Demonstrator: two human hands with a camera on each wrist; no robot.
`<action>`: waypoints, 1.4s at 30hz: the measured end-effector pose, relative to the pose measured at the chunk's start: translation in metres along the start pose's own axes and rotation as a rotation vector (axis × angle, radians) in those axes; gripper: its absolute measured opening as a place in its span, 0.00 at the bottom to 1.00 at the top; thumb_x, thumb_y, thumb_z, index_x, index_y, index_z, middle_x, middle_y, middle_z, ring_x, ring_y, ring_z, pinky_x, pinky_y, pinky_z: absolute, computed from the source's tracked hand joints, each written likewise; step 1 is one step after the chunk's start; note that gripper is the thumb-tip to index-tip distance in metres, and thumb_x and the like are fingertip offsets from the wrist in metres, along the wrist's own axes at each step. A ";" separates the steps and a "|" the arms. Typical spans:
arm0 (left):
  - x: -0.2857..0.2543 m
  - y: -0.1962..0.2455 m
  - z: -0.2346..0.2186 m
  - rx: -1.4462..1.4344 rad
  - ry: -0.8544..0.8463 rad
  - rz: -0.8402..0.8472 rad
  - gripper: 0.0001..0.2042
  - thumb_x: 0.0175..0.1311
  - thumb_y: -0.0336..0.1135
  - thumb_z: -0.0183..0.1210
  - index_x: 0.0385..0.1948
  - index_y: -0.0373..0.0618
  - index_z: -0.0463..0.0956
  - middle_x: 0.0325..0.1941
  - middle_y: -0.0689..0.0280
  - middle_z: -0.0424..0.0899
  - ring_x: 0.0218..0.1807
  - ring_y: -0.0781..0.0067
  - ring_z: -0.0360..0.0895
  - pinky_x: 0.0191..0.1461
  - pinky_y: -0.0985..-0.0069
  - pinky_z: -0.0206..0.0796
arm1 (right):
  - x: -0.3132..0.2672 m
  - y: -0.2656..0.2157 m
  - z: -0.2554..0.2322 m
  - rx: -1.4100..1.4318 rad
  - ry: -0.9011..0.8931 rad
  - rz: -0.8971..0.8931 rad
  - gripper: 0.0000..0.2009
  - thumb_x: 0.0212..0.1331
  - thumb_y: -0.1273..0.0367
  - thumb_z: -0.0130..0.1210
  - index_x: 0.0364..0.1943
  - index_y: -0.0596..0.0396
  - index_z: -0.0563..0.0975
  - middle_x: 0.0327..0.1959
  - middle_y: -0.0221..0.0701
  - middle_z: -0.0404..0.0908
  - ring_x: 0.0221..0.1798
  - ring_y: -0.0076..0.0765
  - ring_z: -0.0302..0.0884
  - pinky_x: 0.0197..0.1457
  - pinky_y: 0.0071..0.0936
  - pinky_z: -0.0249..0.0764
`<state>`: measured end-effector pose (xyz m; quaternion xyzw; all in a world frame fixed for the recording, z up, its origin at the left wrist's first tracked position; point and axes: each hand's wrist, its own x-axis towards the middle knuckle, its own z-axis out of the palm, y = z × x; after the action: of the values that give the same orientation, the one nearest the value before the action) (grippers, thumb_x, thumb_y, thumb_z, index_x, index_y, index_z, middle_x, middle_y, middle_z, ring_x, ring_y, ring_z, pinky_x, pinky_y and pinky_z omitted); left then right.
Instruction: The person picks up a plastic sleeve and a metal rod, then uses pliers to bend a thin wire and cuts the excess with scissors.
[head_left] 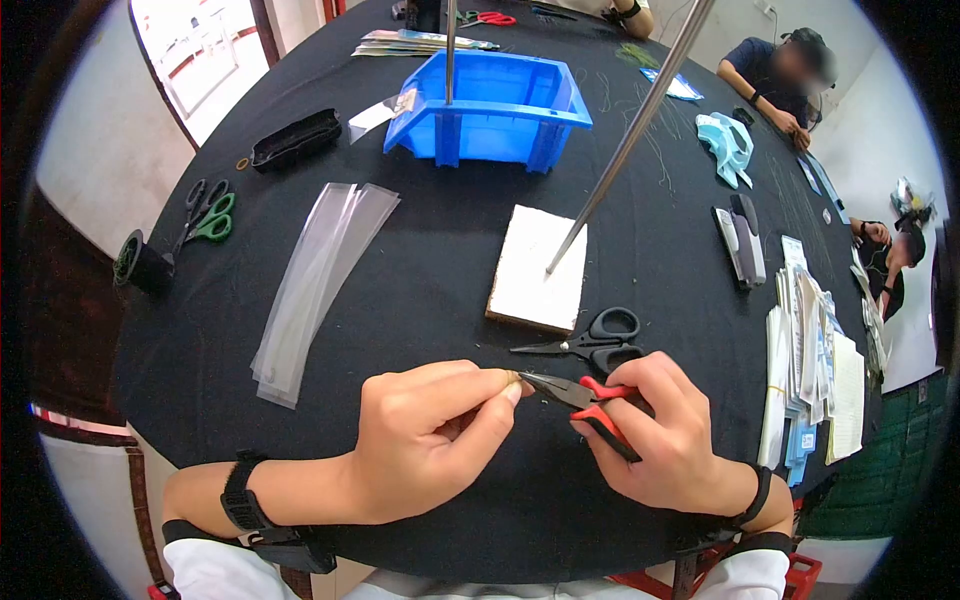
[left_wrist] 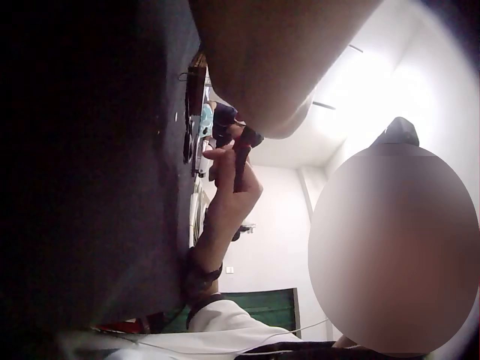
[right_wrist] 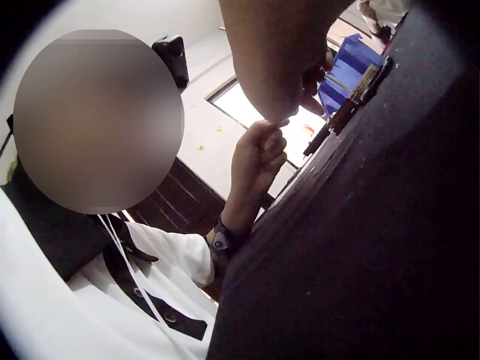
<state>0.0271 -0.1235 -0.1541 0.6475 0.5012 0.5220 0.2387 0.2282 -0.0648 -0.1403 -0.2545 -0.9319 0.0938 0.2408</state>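
Observation:
In the head view my right hand (head_left: 665, 435) grips red-handled pliers (head_left: 565, 392), whose jaws point left. Thumb and index finger of my left hand (head_left: 435, 430) pinch a tiny item (head_left: 515, 378) right at the plier tips; it is too small to make out. Black scissors (head_left: 590, 345) lie just beyond the pliers. In the left wrist view, the right hand (left_wrist: 238, 180) holds the dark pliers upright. The right wrist view shows the left hand (right_wrist: 259, 154) with bent fingers, its fingertips partly hidden behind the near hand.
A white block (head_left: 540, 270) holds a metal rod (head_left: 630, 140). Behind stands a blue bin (head_left: 490, 115). Clear plastic sleeves (head_left: 320, 290) and green scissors (head_left: 212, 218) lie left; a stapler (head_left: 740, 243) and stacked packets (head_left: 800, 350) lie right. Other people sit around the table.

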 end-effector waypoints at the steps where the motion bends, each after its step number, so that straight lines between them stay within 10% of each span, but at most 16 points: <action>1: 0.000 0.001 0.000 0.002 -0.006 -0.010 0.04 0.52 0.22 0.55 0.27 0.32 0.78 0.16 0.62 0.75 0.14 0.83 0.67 0.15 0.84 0.53 | -0.001 0.001 0.001 0.023 0.006 0.014 0.11 0.36 0.69 0.66 0.20 0.58 0.74 0.26 0.33 0.69 0.26 0.34 0.69 0.24 0.26 0.66; 25: -0.003 0.004 0.001 -0.005 -0.099 -0.036 0.03 0.53 0.22 0.56 0.28 0.33 0.78 0.21 0.58 0.80 0.17 0.78 0.74 0.18 0.84 0.61 | -0.002 0.015 0.004 0.139 -0.033 0.115 0.15 0.38 0.65 0.67 0.10 0.56 0.72 0.18 0.29 0.65 0.17 0.29 0.66 0.17 0.24 0.62; 36: -0.004 0.006 0.000 -0.125 -0.160 -0.263 0.05 0.57 0.27 0.55 0.27 0.37 0.80 0.20 0.63 0.79 0.18 0.84 0.71 0.20 0.84 0.59 | 0.005 0.028 -0.004 0.753 -0.116 0.320 0.12 0.47 0.71 0.62 0.37 0.61 0.80 0.31 0.32 0.72 0.35 0.28 0.71 0.40 0.22 0.66; 42: -0.007 0.000 0.004 -0.152 -0.248 -0.124 0.04 0.55 0.24 0.55 0.28 0.36 0.79 0.23 0.62 0.81 0.17 0.84 0.70 0.19 0.85 0.58 | 0.000 0.015 0.009 0.796 -0.088 0.221 0.14 0.43 0.72 0.64 0.38 0.59 0.80 0.34 0.34 0.73 0.36 0.30 0.72 0.39 0.23 0.68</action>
<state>0.0314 -0.1294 -0.1583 0.6549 0.4658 0.4589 0.3789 0.2301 -0.0524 -0.1531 -0.2360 -0.7994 0.4828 0.2687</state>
